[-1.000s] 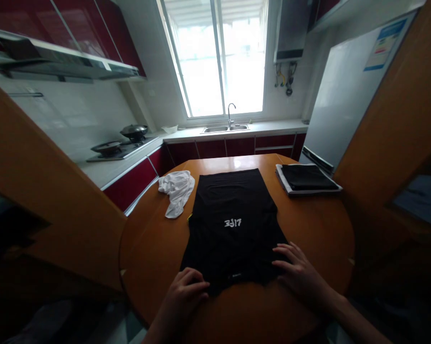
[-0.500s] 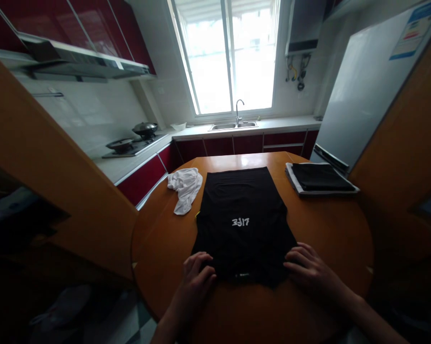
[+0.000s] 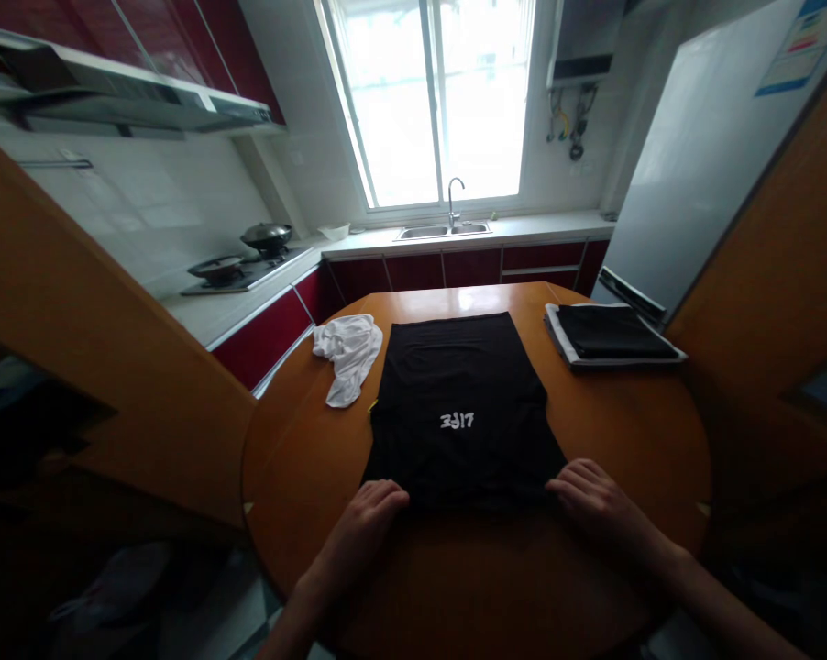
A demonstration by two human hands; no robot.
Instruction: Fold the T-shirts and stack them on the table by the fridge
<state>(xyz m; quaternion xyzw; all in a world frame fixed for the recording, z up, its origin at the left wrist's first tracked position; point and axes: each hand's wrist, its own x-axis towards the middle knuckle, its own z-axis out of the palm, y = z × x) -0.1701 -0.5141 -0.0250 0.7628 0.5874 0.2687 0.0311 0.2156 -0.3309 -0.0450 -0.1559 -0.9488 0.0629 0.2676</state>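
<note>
Facing kitchen: pale walls (image 3: 276, 110), glossy red cabinets (image 3: 266, 348). Before us, rounded table (image 3: 300, 458), smooth orange-brown wood. On its middle, black garment (image 3: 461, 362) lies spread, soft and matte; we grasp near corners, left hand (image 3: 367, 521) and right hand (image 3: 596, 495) both closed on fabric. Right, squared folded stack (image 3: 616, 332), black atop white. Left, crumpled white cloth (image 3: 351, 350). On stove (image 3: 252, 273), lidded pan (image 3: 267, 236), contents hidden. Across garment, small white lettering (image 3: 457, 420).

Left hand (image 3: 369, 521) grips black garment (image 3: 458, 367) at near edge, right hand (image 3: 592, 495) grips same edge opposite. White cloth (image 3: 351, 353) beyond left hand; folded stack (image 3: 612, 332) beyond right.
</note>
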